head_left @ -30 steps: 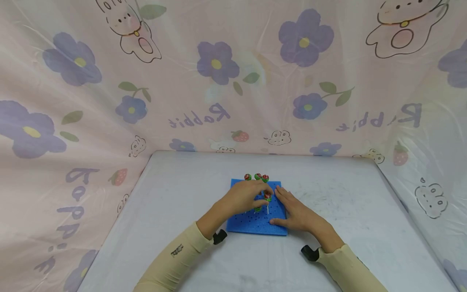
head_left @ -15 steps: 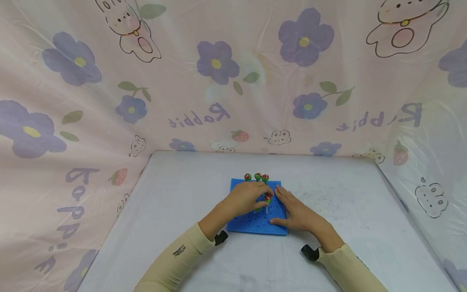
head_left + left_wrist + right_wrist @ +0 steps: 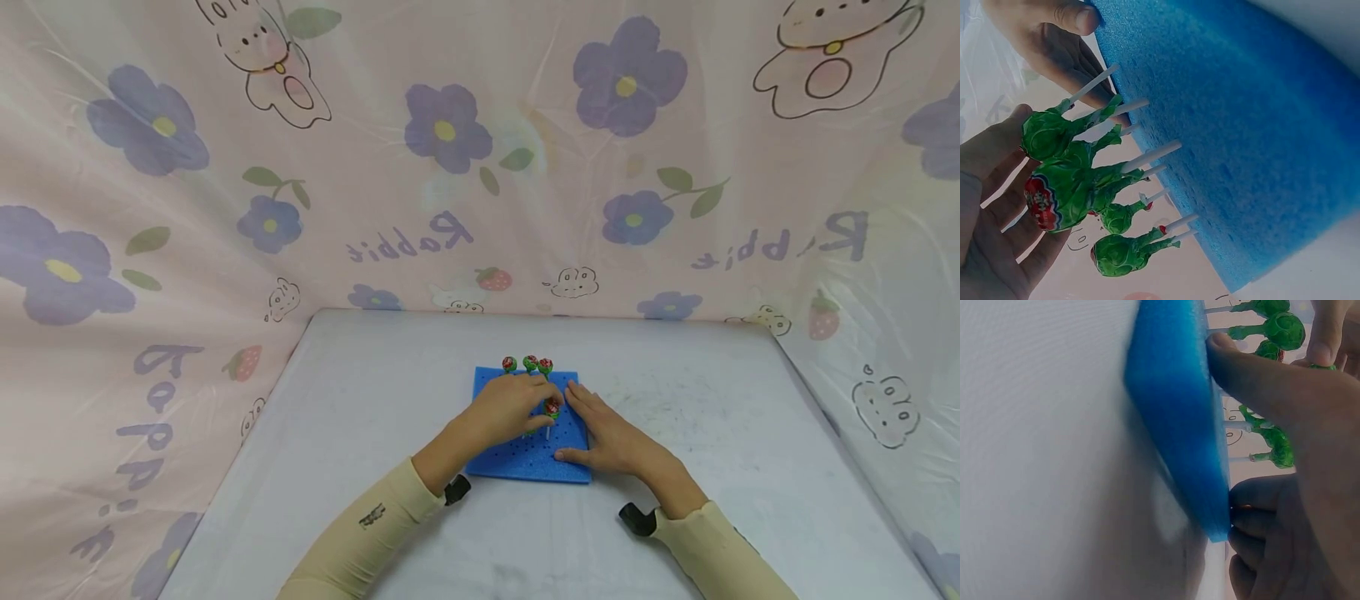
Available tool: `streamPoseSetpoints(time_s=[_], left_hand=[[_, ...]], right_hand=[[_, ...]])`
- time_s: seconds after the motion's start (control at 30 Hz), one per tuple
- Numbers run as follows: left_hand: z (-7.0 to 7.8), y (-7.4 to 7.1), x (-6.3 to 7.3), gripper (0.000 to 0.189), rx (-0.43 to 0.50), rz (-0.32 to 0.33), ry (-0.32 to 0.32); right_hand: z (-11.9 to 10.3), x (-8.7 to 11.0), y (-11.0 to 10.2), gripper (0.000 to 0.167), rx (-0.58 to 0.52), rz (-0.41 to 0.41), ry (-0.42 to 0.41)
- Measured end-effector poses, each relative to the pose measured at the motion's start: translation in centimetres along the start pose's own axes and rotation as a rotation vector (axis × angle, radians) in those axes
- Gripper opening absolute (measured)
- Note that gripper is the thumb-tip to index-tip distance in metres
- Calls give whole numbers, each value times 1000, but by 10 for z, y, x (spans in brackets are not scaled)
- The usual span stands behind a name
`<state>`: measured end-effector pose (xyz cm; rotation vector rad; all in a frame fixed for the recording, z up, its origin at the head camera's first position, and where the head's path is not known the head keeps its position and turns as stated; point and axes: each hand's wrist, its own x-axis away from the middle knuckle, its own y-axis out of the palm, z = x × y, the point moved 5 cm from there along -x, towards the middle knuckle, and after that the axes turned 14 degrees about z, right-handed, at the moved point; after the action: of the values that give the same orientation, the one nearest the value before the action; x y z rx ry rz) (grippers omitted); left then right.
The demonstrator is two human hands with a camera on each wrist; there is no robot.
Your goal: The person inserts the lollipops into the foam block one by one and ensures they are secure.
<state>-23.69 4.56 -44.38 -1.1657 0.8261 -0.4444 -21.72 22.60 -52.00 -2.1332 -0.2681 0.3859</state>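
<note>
A blue foam board [image 3: 525, 469] dotted with small holes lies on the table, several lollipops standing in it on white sticks. My left hand [image 3: 512, 408] reaches over the board and pinches the head of one lollipop [image 3: 552, 409] near its right side. In the left wrist view, that green-wrapped lollipop [image 3: 1047, 134] is by the left hand's fingertips, its stick meeting the foam. My right hand [image 3: 618, 437] rests along the board's right edge, thumb and fingers spread on the foam. Other lollipops are partly hidden beneath the left hand.
Three lollipops [image 3: 531, 363] stand along the board's back edge. White table surface [image 3: 375, 392] surrounds the board. A printed curtain [image 3: 525, 208] hangs behind and at both sides. Black wrist-worn pieces [image 3: 637, 520] sit at both cuffs.
My left hand and the pinched lollipop have sunk slightly toward the board. My right hand has stayed in place on the foam.
</note>
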Motion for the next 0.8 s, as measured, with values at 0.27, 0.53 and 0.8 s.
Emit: streamPoseSetpoints(time_s=[0.27, 0.53, 0.8], left_hand=[[0, 4, 0, 35, -16, -5, 12], [1, 4, 1, 35, -5, -18, 10], [3, 0, 2, 30, 24, -22, 17]], right_hand=[[0, 0, 1, 115, 3, -10, 2], [-1, 0, 0, 115, 14, -16, 5], [-1, -1, 0, 115, 13, -14, 4]])
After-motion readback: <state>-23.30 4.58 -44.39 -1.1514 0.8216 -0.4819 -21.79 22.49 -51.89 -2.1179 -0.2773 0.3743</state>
